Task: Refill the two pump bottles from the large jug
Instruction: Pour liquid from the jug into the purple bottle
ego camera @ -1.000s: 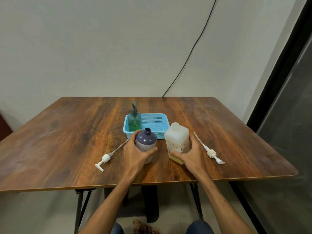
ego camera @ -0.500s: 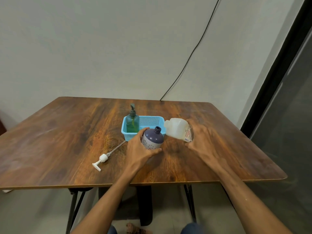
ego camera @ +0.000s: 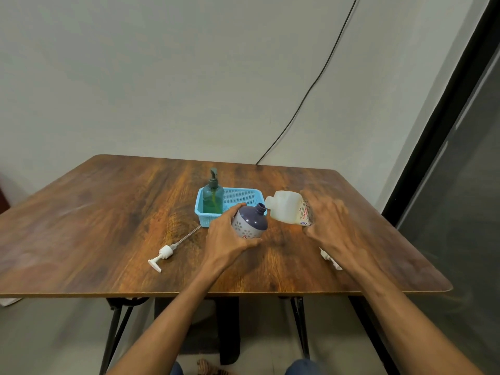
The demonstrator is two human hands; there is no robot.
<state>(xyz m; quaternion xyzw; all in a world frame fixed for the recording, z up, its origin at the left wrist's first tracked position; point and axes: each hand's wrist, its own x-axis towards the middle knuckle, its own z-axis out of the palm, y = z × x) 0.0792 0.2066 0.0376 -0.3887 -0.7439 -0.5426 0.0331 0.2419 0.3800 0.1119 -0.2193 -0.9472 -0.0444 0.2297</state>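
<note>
As left fingers [ego camera: 238,207] wrap bottle [ego camera: 250,222], right [ego camera: 326,211] clasp jug [ego camera: 285,209].

wood-grain table [ego camera: 108,217], slight sheen; translucent plastic jug [ego camera: 286,209]; perforated plastic basket [ego camera: 240,197]

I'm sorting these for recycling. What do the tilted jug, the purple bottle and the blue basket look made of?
The jug: probably plastic, translucent, with milky, yellowish walls and a printed label. The purple bottle: plastic by its look, opaque and smooth with a dull sheen and printed flowers. The blue basket: moulded plastic, matte, its walls a fine lattice of holes.
</note>
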